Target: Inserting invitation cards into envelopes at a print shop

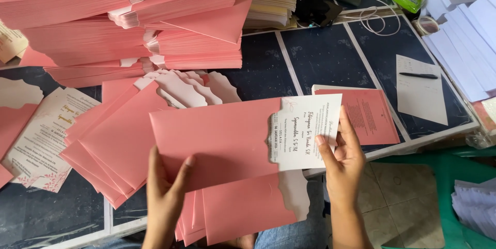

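Seen from the head camera, looking down: a person holds a long pink envelope [217,143] flat above their lap, its long axis running left to right. The left hand [165,189] grips the envelope's lower left part, thumb on top and fingers beneath. The right hand [341,158] pinches a white printed card [306,131] by its right edge. The card lies just to the right of the envelope's scalloped opening, its left end already tucked inside, so card and envelope share one line, and the right hand is the nearer to the card.

More pink envelopes [243,207] rest on the lap beneath. On the dark blue table [325,52] sit a fanned spread of envelopes [119,140], tall pink stacks [119,21], a pile of pink cards [369,114] just beyond the right hand, and a black pen [418,75] on a white sheet [419,91].
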